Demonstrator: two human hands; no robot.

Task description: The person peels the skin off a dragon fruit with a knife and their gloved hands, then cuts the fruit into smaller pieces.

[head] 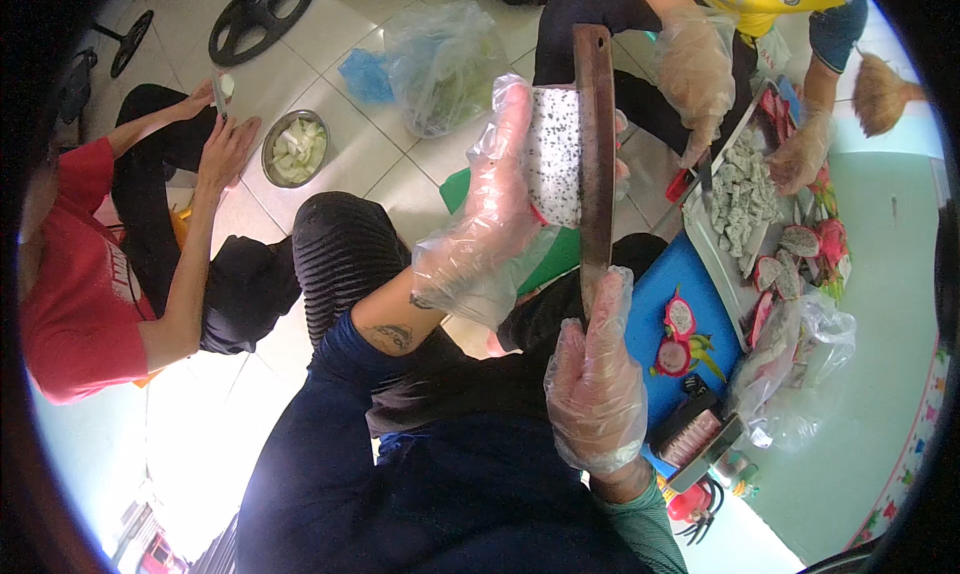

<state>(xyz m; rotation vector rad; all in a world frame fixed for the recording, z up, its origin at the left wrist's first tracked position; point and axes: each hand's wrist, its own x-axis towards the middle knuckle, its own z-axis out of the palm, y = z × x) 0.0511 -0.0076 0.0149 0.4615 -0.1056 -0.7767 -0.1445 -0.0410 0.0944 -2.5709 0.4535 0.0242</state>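
Note:
My left hand [499,176], in a clear plastic glove, holds a piece of dragon fruit [555,154] with white, black-speckled flesh and a bit of pink skin at its lower edge. My gloved right hand [598,371] grips a large cleaver-like knife [596,146] with a hole near its far end. The blade stands almost edge-on to me, along the right side of the fruit, and hides part of it. Several fingertips of my left hand show beyond the blade. Beneath the fruit lies a green plastic surface [553,262], partly covered by my hand.
At right, a blue board [645,311] bears cut dragon fruit [679,319]. A metal tray [716,289] holds diced dragon fruit [742,191], with a co-worker's gloved hands [697,78] over it. At left, another person's hands [225,150] hold a knife near a bowl [267,150] of pale pieces.

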